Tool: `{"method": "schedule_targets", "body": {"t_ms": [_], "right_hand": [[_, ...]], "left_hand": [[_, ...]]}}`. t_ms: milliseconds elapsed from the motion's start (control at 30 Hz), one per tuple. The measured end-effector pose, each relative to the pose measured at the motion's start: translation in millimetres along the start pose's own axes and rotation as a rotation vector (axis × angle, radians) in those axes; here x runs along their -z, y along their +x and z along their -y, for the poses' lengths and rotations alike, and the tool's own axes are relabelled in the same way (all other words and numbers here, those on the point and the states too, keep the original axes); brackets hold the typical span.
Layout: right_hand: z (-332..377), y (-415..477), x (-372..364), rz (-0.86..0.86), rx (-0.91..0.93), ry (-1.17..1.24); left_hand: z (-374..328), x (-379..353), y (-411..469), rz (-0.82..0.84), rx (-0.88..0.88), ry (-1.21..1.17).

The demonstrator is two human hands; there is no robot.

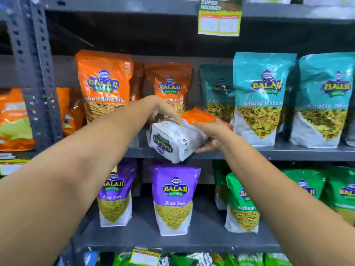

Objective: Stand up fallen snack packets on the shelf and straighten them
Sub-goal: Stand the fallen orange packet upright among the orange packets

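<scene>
An orange snack packet lies tipped over on the middle shelf, its white bottom facing me and jutting past the shelf's front edge. My left hand grips it from above at its left side. My right hand holds it from the right and underneath. Behind it stand upright orange packets and a second one further back. To the right stand teal packets.
A grey slotted upright post rises at the left. Purple packets and green packets stand on the shelf below. A supermarket price tag hangs from the upper shelf's edge.
</scene>
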State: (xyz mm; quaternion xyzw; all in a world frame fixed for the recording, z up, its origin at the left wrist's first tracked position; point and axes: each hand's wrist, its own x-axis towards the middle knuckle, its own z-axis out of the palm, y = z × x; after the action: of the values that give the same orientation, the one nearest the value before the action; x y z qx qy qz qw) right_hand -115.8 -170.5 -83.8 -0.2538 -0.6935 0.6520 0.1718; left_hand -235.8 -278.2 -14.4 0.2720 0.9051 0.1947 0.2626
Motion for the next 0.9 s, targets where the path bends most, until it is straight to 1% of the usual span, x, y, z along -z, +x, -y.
{"method": "schedule_targets", "body": {"t_ms": [67, 167, 233, 300, 367, 433, 533, 633, 733, 767, 833, 867, 900], "right_hand": [[-5, -2, -6, -0.045, 0.067, 0.016], [-9, 5, -9, -0.213, 0.242, 0.082], [-5, 9, -7, -0.297, 0.385, 0.034], [4, 14, -3, -0.312, 0.551, -0.086], [17, 8, -4, -0.311, 0.678, -0.209], [25, 7, -5, -0.257, 0.774, -0.259], [21, 15, -11, -0.209, 0.876, -0.333], [0, 31, -21, -0.204, 0.885, -0.337], [-8, 43, -26, -0.246, 0.920, -0.227], [-8, 43, -27, -0.249, 0.888, -0.163], [-11, 46, -26, -0.234, 0.732, -0.017], [-13, 50, -26, -0.205, 0.648, 0.049], [-15, 51, -26, -0.157, 0.562, 0.116]], "left_hand": [[7, 1, 2, 0.053, -0.027, -0.063], [14, 2, -4, 0.024, -0.128, -0.175], [19, 5, -9, -0.034, -0.217, -0.263], [27, 8, -11, -0.163, -0.301, -0.362], [37, 12, -12, -0.300, -0.374, -0.447], [43, 14, -12, -0.459, -0.442, -0.507], [57, 3, -4, -0.651, -0.475, -0.483], [73, -21, 13, -0.787, -0.493, -0.482], [78, -28, 21, -0.805, -0.519, -0.503], [78, -26, 22, -0.833, -0.524, -0.476], [79, -23, 21, -1.020, -0.505, -0.323], [80, -24, 19, -1.129, -0.495, -0.231], [81, -27, 20, -1.196, -0.510, -0.153]]}}
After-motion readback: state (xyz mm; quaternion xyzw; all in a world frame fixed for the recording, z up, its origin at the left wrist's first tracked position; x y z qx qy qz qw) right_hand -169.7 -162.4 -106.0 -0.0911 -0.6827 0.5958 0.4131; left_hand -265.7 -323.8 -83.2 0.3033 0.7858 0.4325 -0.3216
